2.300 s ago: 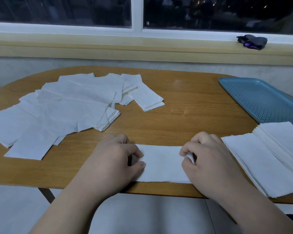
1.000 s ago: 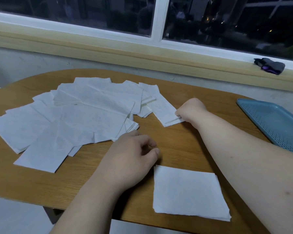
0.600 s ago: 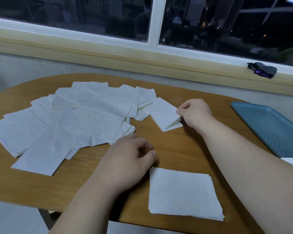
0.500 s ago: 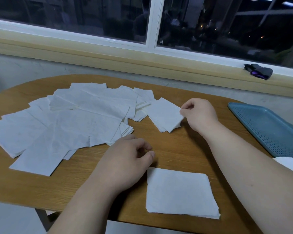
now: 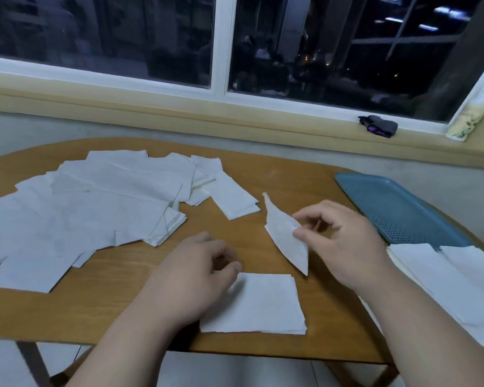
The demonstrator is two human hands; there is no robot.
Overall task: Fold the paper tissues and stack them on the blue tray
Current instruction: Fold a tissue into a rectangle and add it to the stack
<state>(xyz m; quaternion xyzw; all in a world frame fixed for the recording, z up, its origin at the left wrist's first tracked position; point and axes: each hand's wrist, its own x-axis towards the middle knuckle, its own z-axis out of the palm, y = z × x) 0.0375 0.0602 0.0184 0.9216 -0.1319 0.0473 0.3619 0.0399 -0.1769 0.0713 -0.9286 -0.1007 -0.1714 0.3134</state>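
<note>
the tissues point(image 5: 101, 208) spread at the left are plain white, as is the folded tissue point(image 5: 260, 305) near the front. the worktop point(image 5: 291, 174) is warm brown with wood grain. the tray point(image 5: 394, 210) at right is blue, dotted with small holes. the far sill point(image 5: 179, 118) is pale yellow, the window frame point(image 5: 221, 51) white.

One oval wooden table point(image 5: 291, 174), one blue perforated plastic tray point(image 5: 389, 208), one dark cloth bundle point(image 5: 379, 126). Two hands: left hand point(image 5: 196, 272), right hand point(image 5: 347, 247). One flat folded white tissue point(image 5: 263, 305), one lifted white tissue point(image 5: 282, 233), two white tissue stacks point(image 5: 430, 286), perhaps fifteen overlapping loose white tissues point(image 5: 95, 208)
</note>
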